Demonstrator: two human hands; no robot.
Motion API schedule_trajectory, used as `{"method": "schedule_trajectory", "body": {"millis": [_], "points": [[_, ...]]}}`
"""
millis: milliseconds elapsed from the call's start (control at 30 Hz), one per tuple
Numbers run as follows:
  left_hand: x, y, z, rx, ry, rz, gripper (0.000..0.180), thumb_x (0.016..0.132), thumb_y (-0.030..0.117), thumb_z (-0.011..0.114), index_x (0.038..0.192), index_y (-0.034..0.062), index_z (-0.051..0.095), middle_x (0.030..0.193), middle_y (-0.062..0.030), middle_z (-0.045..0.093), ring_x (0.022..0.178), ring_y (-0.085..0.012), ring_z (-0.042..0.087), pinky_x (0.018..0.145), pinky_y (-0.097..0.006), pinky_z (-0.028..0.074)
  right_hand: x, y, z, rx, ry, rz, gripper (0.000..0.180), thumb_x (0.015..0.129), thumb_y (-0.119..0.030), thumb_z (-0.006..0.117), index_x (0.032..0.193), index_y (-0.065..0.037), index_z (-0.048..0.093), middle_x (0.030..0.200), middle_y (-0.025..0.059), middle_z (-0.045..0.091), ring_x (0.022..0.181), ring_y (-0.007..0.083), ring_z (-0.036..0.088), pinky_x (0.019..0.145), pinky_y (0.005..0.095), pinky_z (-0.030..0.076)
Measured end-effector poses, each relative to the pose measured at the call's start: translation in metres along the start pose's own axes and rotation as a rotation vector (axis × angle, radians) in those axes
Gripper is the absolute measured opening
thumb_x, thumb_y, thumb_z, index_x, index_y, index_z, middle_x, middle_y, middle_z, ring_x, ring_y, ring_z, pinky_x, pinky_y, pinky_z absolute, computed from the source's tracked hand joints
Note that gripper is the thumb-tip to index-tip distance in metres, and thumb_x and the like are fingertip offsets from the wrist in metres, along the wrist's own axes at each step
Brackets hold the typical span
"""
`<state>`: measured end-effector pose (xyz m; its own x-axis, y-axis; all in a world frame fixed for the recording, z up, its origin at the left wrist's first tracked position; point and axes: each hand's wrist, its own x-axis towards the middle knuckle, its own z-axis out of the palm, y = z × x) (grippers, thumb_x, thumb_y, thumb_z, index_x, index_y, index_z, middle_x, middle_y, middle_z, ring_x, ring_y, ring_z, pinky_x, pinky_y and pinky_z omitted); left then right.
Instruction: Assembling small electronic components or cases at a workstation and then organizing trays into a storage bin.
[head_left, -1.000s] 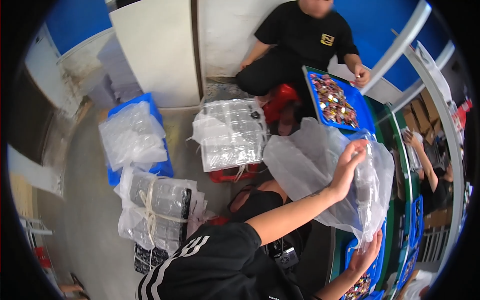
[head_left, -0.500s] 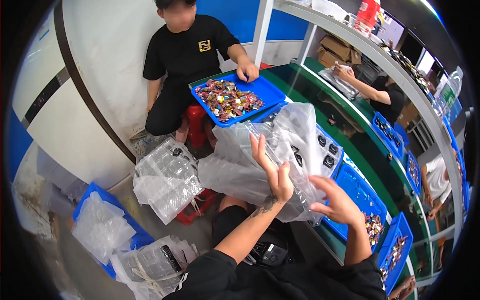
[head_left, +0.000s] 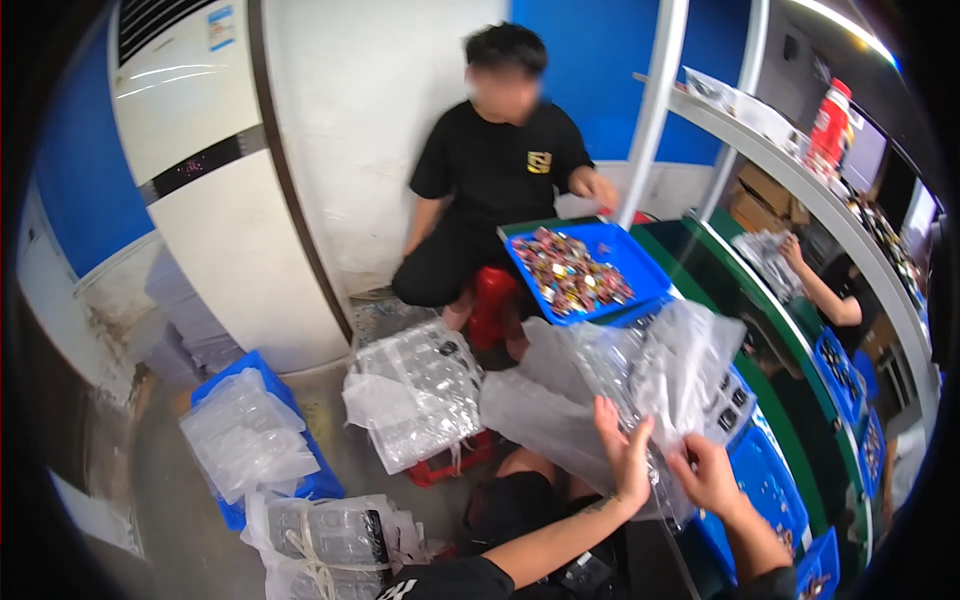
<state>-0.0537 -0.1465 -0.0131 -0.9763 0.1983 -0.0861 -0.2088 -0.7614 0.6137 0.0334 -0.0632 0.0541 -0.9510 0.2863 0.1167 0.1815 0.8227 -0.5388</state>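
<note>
A large translucent plastic sheet (head_left: 545, 400) lies crumpled over the near side of the table, together with a clear, thin moulded plastic tray (head_left: 605, 365). My left hand (head_left: 624, 458) rests against the tray's near edge, fingers stretched out and apart. Just to its right, my right hand (head_left: 708, 478) has its fingers curled together at the edge of the plastic sheet, pinching it. Under the plastic, small black square parts (head_left: 735, 400) show at the right. The exact contact of my right fingertips is slightly blurred.
A blue tray (head_left: 650, 262) of small colourful parts stands beyond, near a seated person (head_left: 500, 170). Packed clear trays (head_left: 420, 390) sit on a red stool. More bundled trays (head_left: 330, 545) and a blue bin (head_left: 318, 470) stand on the floor. A shelf frame (head_left: 800, 165) rises at right.
The view has swung left and up, so the scene sits further right and lower. My right fingers, spread before, have closed on the sheet. The seated person's hand has left the parts tray.
</note>
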Motion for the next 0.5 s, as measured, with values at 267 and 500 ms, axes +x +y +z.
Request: {"method": "schedule_trajectory", "body": {"millis": [267,500], "points": [[0.011,0.031,-0.015,-0.036,-0.197,-0.312,0.073,0.094,0.02,0.051,0.152,0.0171,0.008,0.149,-0.0129,0.02,0.137,-0.0254,0.028,0.101,-0.054,0.036,0.105,-0.05,-0.086,-0.057,0.334,-0.318,0.008,0.09,-0.003,0.055,0.089,0.001,0.048,0.074,0.018,0.05,0.067,0.0352,0.051,0.063,0.0389,0.043],[0.007,0.051,-0.016,-0.048,-0.272,-0.344,0.073,0.094,0.015,0.046,0.153,0.0173,0.003,0.15,-0.0154,0.017,0.141,-0.0289,0.024,0.098,-0.059,0.042,0.13,-0.062,-0.125,-0.182,0.693,-0.412,0.009,0.093,-0.006,0.054,0.092,0.001,0.049,0.079,0.0201,0.055,0.074,0.0373,0.056,0.067,0.0398,0.044]]}}
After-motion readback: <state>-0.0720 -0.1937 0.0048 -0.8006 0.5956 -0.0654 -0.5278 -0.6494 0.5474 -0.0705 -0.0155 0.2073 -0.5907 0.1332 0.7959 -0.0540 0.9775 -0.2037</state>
